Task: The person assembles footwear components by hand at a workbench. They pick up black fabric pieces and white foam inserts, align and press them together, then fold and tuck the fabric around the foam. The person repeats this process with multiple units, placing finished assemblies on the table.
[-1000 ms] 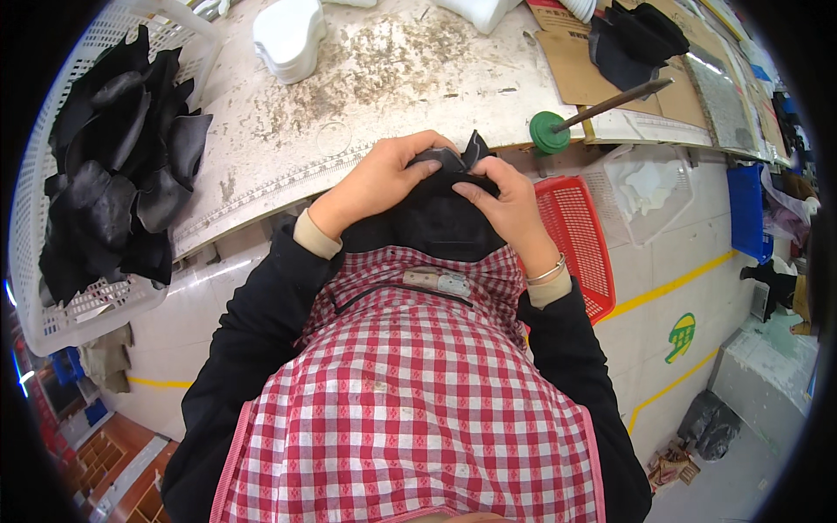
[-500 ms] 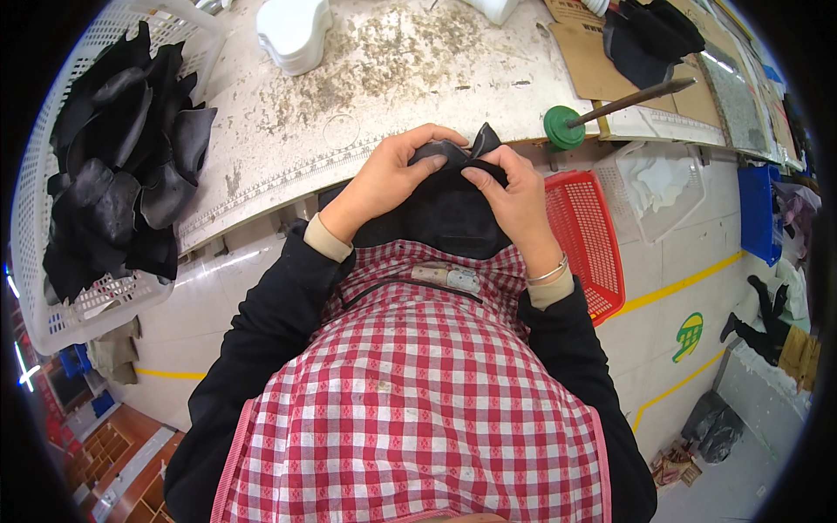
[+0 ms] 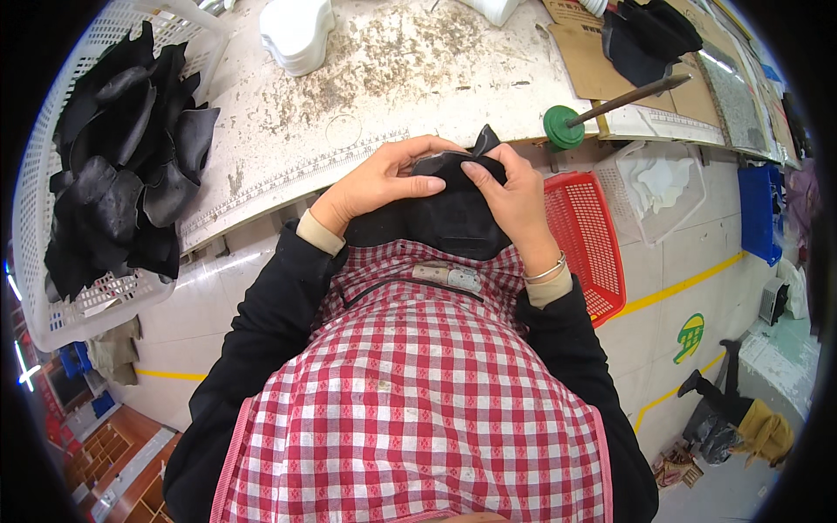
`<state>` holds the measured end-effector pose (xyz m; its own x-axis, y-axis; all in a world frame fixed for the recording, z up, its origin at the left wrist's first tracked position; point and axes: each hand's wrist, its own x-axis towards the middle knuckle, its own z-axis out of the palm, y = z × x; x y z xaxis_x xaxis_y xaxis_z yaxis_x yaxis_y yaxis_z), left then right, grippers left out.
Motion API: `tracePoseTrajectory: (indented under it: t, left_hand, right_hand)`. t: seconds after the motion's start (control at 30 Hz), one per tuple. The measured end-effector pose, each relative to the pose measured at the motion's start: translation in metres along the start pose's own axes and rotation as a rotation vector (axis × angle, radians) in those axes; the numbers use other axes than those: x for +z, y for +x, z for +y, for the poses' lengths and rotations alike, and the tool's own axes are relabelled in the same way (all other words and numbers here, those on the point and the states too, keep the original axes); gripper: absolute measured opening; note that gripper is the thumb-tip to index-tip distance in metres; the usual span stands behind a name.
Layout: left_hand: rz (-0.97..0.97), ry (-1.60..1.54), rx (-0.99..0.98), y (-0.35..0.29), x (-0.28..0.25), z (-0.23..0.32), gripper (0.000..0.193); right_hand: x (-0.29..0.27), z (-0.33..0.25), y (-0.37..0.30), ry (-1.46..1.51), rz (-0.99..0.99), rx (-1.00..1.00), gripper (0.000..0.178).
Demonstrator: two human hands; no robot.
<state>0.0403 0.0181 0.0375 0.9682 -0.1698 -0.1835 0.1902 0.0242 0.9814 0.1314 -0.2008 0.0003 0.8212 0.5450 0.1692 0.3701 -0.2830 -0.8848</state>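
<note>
Both hands pinch the upper edge of a black leather shoe upper [image 3: 436, 213], held just off the bench's front edge above my lap. My left hand [image 3: 384, 181] is closed on its left part, thumb lying on the near face and fingers behind. On the right side, my right hand [image 3: 516, 193] grips the same edge between thumb and fingers, with a narrow pointed flap sticking up beside the fingertips. Fingertips of both hands are partly hidden behind the black material.
A white plastic basket [image 3: 44, 288] heaped with black leather pieces [image 3: 109, 174] stands at the left. White stacked forms [image 3: 296, 35] rest on the worn bench [image 3: 261, 131]. A green-based metal spike [image 3: 565, 129] sits at its edge, above a red basket [image 3: 586, 244]. A person walks at the far right.
My left hand has shifted slightly left and down, its thumb now lower on the black material. My right hand stays nearly in place. The person at far right has moved nearer.
</note>
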Motion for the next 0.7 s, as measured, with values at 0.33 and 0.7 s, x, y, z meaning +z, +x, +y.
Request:
tracePoseTrajectory:
  t: [0.33,0.7]
  left_hand:
    - [0.148,0.255,0.207,0.006,0.022,-0.013,0.057]
    - [0.174,0.228,0.226,0.009,0.024,-0.020,0.045]
  right_hand:
    - [0.002,0.000,0.000,-0.004,0.017,-0.014,0.029]
    - [0.003,0.004,-0.004,0.025,0.050,-0.077,0.025]
